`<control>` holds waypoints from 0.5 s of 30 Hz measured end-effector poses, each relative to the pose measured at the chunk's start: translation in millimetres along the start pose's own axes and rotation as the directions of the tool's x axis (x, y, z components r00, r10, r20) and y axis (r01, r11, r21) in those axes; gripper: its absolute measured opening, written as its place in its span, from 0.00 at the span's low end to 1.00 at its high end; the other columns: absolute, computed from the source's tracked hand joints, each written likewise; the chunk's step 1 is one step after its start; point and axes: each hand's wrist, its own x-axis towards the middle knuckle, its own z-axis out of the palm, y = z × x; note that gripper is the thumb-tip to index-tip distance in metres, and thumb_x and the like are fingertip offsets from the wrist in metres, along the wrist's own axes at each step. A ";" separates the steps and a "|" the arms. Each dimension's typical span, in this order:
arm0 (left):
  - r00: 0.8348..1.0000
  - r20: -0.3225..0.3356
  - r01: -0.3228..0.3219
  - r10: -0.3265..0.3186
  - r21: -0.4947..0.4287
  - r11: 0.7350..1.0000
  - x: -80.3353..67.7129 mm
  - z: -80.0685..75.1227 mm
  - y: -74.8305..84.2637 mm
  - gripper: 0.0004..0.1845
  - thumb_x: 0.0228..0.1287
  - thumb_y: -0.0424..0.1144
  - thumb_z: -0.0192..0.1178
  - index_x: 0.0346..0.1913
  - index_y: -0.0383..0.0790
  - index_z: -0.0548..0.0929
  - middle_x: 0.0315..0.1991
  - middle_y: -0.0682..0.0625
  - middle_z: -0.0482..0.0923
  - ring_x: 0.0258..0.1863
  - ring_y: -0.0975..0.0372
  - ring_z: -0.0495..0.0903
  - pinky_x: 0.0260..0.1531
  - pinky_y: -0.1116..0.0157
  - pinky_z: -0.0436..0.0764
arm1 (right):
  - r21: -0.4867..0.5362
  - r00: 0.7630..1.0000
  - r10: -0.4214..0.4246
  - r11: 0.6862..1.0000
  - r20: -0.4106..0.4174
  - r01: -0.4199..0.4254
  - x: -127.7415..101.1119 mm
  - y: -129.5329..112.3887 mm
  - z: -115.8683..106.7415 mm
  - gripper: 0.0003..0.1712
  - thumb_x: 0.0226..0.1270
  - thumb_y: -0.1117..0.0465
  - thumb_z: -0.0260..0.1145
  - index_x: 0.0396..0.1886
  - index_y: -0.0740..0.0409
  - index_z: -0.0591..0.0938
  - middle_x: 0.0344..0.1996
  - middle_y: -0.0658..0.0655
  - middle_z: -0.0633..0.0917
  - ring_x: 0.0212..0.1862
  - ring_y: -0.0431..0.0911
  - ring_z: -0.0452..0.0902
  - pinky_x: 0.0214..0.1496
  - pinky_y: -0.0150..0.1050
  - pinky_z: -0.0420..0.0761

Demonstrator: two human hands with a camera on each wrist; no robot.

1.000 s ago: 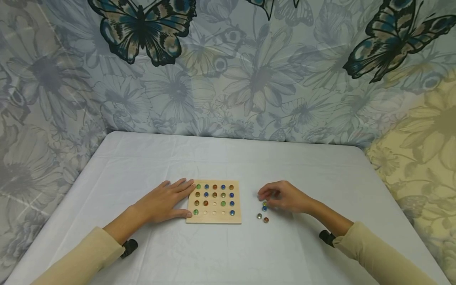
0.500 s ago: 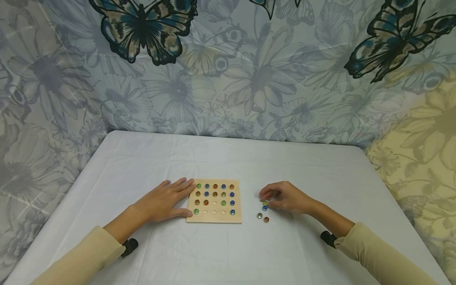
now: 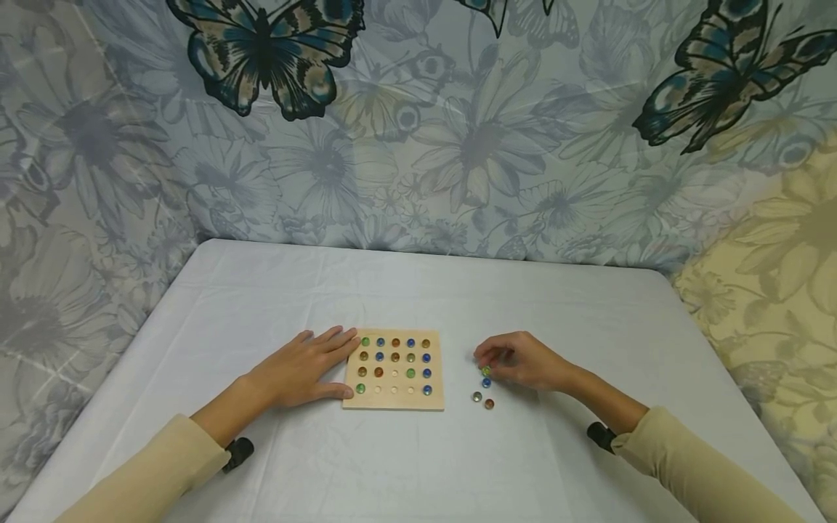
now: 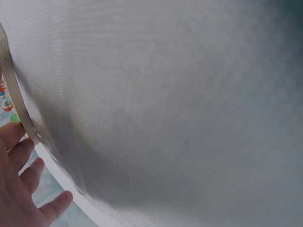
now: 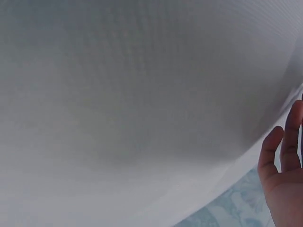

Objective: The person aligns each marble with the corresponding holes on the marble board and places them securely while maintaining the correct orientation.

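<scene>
In the head view, my left hand (image 3: 304, 372) lies with spread, fairly straight fingers against the left side of a wooden marble board (image 3: 392, 405). Its fingertips touch the upper left corner and its thumb the lower left edge. Green, blue and brown marbles sit in most of the board's hollows. A few hollows show bare wood, most of them in the front row. To the right of the board, my right hand (image 3: 526, 363) pinches a green marble (image 3: 486, 370) between thumb and curled fingers. A blue marble (image 3: 486, 383) lies just in front of it.
A clear marble (image 3: 476, 396) and a brown marble (image 3: 489, 404) lie on the white tablecloth (image 3: 418, 465) near the right hand. Behind the table hangs a flowered cloth (image 3: 418, 181) with large butterflies.
The green marble at my right fingertips has shifted slightly away from the blue one. Both hands stay almost in place, and the board has not moved.
</scene>
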 end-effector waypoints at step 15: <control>1.000 0.016 0.013 -0.013 -0.017 1.000 0.1 -3.6 3.6 0.46 0.66 0.70 0.51 0.78 0.44 0.60 0.78 0.48 0.54 0.76 0.49 0.54 0.66 0.38 0.60 | -0.034 0.998 -0.055 0.998 -0.028 0.054 16.3 -19.7 1.5 0.16 0.63 0.69 0.71 0.50 0.60 0.85 0.40 0.50 0.88 0.41 0.38 0.81 0.46 0.42 0.80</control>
